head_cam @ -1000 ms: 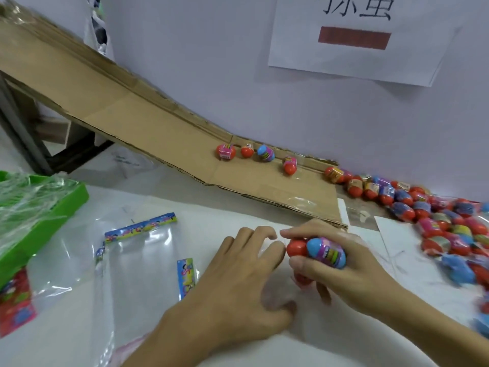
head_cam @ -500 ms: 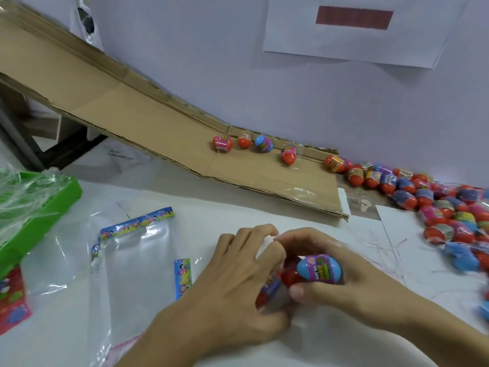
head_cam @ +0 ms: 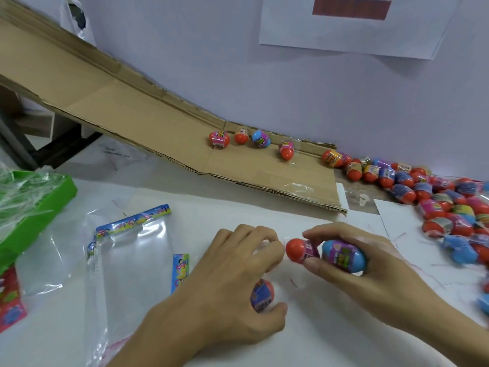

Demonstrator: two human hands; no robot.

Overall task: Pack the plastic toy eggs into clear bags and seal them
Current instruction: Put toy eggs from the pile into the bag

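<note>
My right hand (head_cam: 370,271) grips two toy eggs at the table's middle: a blue egg with a purple label (head_cam: 344,256) and a red-tipped egg (head_cam: 299,250) pointing left. My left hand (head_cam: 227,282) sits just left of them, fingers curled, with a red and blue egg (head_cam: 263,295) tucked under the palm against the thumb. A thin clear bag seems to lie between the two hands, hard to make out. A stack of clear bags with colourful header strips (head_cam: 129,260) lies flat to the left.
A cardboard ramp (head_cam: 137,107) slopes down along the wall with several eggs (head_cam: 260,138) resting on its lower end. A heap of eggs (head_cam: 436,197) fills the right side. A green box with crumpled plastic (head_cam: 31,197) stands at the left edge.
The hands have drawn slightly apart. The red-tipped egg now shows between them, and an egg has appeared under my left palm. The view has tilted a little further down.
</note>
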